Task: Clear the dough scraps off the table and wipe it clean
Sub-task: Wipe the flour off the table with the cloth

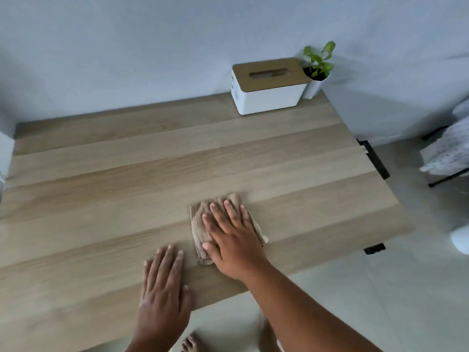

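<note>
At the far right corner of the tabletop [127,174] a white tissue box [269,95] with a wooden lid is standing; its slot is showing only a dim interior, and whether tissues are sitting inside cannot be told. Just beside it, touching or nearly so, a small white pot [313,88] is holding dark soil and a green leafy plant [318,59]. Toward the near edge, a beige cloth [200,224] is lying bunched and folded on the wood. The person's right hand [233,240] is pressing flat on top of it, fingers straight and spread, so this grip is released rather than clenched; cloth is showing beyond the fingertips and along the thumb side. The left hand [162,285] is resting palm down on the bare wood just beside the cloth, to its near left, fingers straight, holding nothing. Motion blur is softening both hands. No dough scraps are showing on the wood in view. Bare toes [193,344] are showing on the pale floor [355,301] below the near edge.
</note>
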`<state>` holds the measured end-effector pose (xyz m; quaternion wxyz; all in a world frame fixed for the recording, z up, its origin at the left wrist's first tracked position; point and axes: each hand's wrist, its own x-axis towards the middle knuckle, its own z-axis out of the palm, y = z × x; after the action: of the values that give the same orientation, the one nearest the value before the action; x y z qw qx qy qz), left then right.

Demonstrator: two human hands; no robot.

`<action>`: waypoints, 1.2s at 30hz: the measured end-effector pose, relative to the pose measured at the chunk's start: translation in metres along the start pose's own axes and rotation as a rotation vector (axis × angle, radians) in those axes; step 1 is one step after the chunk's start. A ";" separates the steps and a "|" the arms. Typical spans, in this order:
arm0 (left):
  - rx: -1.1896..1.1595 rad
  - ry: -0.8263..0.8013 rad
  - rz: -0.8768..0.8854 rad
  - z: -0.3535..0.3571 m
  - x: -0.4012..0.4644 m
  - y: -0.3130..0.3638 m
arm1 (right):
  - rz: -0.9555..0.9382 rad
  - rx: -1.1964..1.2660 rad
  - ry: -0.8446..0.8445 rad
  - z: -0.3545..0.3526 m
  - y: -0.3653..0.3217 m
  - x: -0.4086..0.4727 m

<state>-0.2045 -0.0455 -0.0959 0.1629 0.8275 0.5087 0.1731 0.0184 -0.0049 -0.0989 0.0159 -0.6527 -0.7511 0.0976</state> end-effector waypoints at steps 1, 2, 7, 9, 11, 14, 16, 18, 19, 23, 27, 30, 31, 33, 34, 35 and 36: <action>0.008 0.001 -0.008 0.003 0.009 0.003 | -0.034 -0.002 0.002 0.002 0.012 -0.019; 0.014 -0.003 -0.012 0.007 0.018 0.009 | -0.048 -0.014 0.002 0.002 0.031 -0.038; 0.034 -0.029 0.074 0.034 0.060 0.054 | 0.066 -0.055 0.003 -0.018 0.143 -0.098; 0.025 -0.045 0.111 0.047 0.076 0.077 | 0.155 -0.086 -0.036 -0.031 0.192 -0.102; 0.022 -0.071 0.131 0.058 0.091 0.100 | 0.290 -0.106 -0.062 -0.042 0.233 -0.090; 0.027 -0.090 0.119 0.071 0.120 0.128 | 0.469 -0.081 -0.067 -0.054 0.252 -0.039; 0.031 -0.090 0.073 0.077 0.139 0.138 | 0.435 -0.048 -0.063 -0.055 0.231 -0.010; 0.042 -0.066 0.009 0.084 0.154 0.143 | 0.320 -0.037 -0.032 -0.049 0.210 -0.006; 0.054 -0.051 -0.009 0.086 0.159 0.145 | 0.254 -0.029 -0.011 -0.045 0.204 -0.014; 0.108 -0.031 -0.005 0.094 0.164 0.148 | 0.028 -0.005 0.004 -0.031 0.217 -0.080; 0.133 -0.060 -0.024 0.095 0.167 0.152 | 0.036 -0.057 -0.028 -0.038 0.278 -0.127; 0.151 -0.077 -0.029 0.095 0.173 0.152 | 0.205 -0.056 -0.046 -0.056 0.327 -0.118; 0.158 -0.081 -0.031 0.094 0.177 0.152 | 0.267 -0.053 -0.043 -0.061 0.338 -0.107; 0.177 -0.097 -0.040 0.096 0.181 0.152 | 0.387 -0.065 -0.026 -0.066 0.350 -0.075; 0.187 -0.110 -0.047 0.096 0.180 0.152 | 0.442 -0.066 -0.020 -0.066 0.348 -0.057; 0.194 -0.119 -0.053 0.097 0.178 0.151 | 0.488 -0.059 -0.011 -0.066 0.341 -0.039; 0.199 -0.124 -0.057 0.097 0.176 0.151 | 0.511 -0.049 -0.005 -0.066 0.331 -0.021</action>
<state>0.0326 0.0391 -0.0938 0.1159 0.8339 0.5356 0.0658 0.3551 0.0253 -0.0870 -0.0266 -0.8212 -0.5641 0.0819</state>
